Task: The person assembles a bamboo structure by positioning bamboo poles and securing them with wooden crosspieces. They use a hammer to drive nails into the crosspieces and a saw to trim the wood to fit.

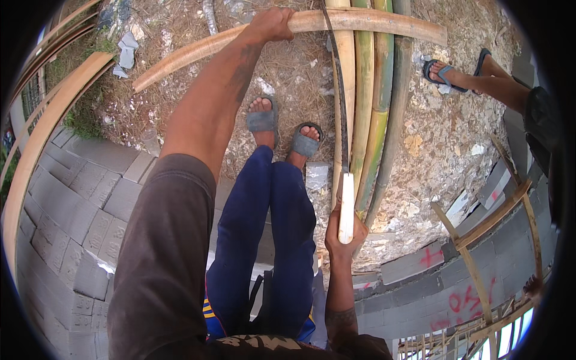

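My left hand [273, 25] is closed around a long, pale wooden plank [210, 47], which lies crosswise over a bundle of bamboo poles [381, 96]. My right hand [354, 233] grips the white handle of a handsaw [347, 207]. Its dark, narrow blade runs away from me along the poles, and the far end reaches the plank to the right of my left hand. From this angle I cannot tell how deep the teeth sit in the wood. The poles are green, yellow and brownish, lying side by side on the ground.
My sandalled feet [262, 120] stand left of the poles. Another person's foot in a sandal [444, 75] is at the right. Grey blocks [66, 198] are stacked at left, beside a long curved-looking board [45, 138]. A grey block wall and wooden frame [492, 234] stand at lower right.
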`<state>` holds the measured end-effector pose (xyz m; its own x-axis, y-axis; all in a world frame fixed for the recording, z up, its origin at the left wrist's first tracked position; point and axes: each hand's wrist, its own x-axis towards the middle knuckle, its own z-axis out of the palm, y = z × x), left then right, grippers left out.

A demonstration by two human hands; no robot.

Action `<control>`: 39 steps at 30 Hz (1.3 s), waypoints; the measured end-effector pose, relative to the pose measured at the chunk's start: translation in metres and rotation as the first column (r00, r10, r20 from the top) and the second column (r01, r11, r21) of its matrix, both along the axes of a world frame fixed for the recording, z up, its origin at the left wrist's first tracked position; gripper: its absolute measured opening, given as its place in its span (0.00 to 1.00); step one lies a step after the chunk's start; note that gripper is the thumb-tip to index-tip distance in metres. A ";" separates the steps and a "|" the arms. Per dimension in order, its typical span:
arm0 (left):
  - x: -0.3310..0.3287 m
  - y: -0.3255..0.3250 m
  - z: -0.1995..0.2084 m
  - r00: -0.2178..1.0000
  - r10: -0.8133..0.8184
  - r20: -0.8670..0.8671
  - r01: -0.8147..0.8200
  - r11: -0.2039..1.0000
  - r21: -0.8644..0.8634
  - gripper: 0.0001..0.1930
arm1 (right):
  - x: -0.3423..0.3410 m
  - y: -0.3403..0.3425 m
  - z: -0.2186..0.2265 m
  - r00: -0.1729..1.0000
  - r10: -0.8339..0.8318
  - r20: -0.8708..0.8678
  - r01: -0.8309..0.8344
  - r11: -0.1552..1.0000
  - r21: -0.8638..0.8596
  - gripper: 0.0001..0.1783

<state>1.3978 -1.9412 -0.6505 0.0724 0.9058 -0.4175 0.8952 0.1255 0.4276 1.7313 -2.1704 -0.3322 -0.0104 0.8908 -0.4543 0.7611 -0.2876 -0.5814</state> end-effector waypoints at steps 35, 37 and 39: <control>-0.010 0.018 0.004 0.995 0.075 0.062 -0.072 0.996 -0.056 0.41 | -0.052 0.100 -0.084 0.992 -0.073 -0.104 0.082 0.993 0.079 0.07; -0.011 0.016 0.010 0.998 0.040 0.047 -0.037 0.998 -0.053 0.41 | -0.035 0.076 -0.071 0.996 -0.051 -0.067 0.058 0.992 0.108 0.05; -0.016 0.027 0.017 0.999 0.041 0.027 -0.040 0.999 -0.027 0.41 | -0.018 0.054 -0.059 0.999 0.010 -0.037 -0.001 0.969 0.249 0.04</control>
<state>1.3822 -1.9143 -0.6333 0.0475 0.8967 -0.4401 0.8771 0.1734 0.4479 1.7130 -2.1167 -0.3908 -0.0284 0.9756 -0.2175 0.7384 -0.1262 -0.6625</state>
